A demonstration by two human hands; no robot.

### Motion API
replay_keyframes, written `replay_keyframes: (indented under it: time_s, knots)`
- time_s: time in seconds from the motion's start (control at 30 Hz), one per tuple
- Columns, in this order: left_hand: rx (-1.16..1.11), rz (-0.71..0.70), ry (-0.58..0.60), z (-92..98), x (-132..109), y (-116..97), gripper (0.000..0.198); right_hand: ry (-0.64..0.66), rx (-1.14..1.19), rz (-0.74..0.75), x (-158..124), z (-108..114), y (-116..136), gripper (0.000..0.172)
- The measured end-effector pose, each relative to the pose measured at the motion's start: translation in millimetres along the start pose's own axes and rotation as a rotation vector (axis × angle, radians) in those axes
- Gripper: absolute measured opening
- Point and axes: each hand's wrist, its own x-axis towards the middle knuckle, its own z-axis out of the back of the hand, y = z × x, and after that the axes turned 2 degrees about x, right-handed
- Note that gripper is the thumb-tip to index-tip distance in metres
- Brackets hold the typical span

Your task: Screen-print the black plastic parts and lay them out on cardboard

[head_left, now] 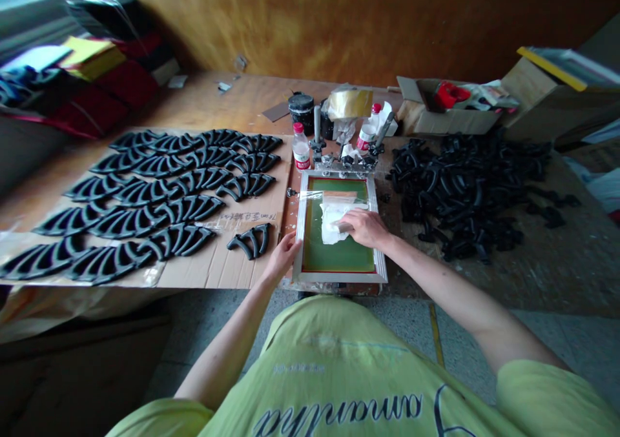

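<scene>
A silver-edged printing screen [382,266] with green mesh lies in front of me at the table's front edge. My right hand [367,227] is closed around a white-smeared squeegee [343,226] over the middle of the mesh. White ink [332,235] spreads on the mesh around and below it. At the screen's left edge, my left hand [287,254] is closed with its fingers on the frame. Metal hinge clamps [343,161] stand at the far end of the screen. Left of my left hand lies a single curved black part [250,241].
Rows of curved black parts [159,185] cover cardboard [194,272] on the left. Black pieces are heaped [460,185] on the right. Behind the screen stand a red-capped bottle [301,150], a black tub [301,111] and an open carton [448,122].
</scene>
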Motion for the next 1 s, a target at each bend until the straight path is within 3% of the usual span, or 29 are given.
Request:
replay_keyframes:
  time_s: [0.13, 0.23, 0.3, 0.43, 0.5, 0.6, 0.67, 0.73, 0.8, 0.9, 1.0]
  knots:
    - [-0.014, -0.001, 0.003, 0.4, 1, 3, 0.074, -0.029, 0.009, 0.041, -11, -18, 7, 0.03]
    - [-0.022, 0.0, 0.018, 1.7, 0, 2, 0.077, -0.012, 0.054, 0.04, -14, -15, 6, 0.021]
    - [-0.03, -0.001, 0.032, 3.8, -2, -3, 0.081, -0.064, 0.09, -0.048, 0, -5, 4, 0.021]
    - [-0.038, -0.03, 0.065, 11.4, -13, -27, 0.085, -0.203, 0.091, -0.225, 44, 27, -8, 0.058]
    - [-0.066, -0.068, 0.052, 14.8, -21, -46, 0.079, -0.278, 0.047, -0.259, 53, 47, -25, 0.065]
    - [-0.146, -0.18, -0.029, 16.0, -28, -82, 0.057, -0.447, -0.125, -0.315, 38, 70, -65, 0.046]
    - [-0.198, -0.313, -0.104, 13.9, -27, -110, 0.05, -0.483, -0.42, -0.331, 17, 71, -89, 0.028]
    - [-0.244, -0.461, -0.149, 10.5, -20, -140, 0.05, -0.434, -0.716, -0.298, -4, 55, -98, 0.043]
    - [-0.288, -0.557, -0.146, 7.2, -9, -168, 0.05, -0.358, -0.769, -0.231, -19, 25, -90, 0.049]
    - [-0.337, -0.591, -0.126, 2.0, 6, -196, 0.048, -0.22, -0.403, -0.194, -26, -23, -58, 0.026]
    - [-0.395, -0.568, -0.208, -11.2, 5, -186, 0.046, -0.074, -0.126, -0.349, -19, -47, -28, 0.017]
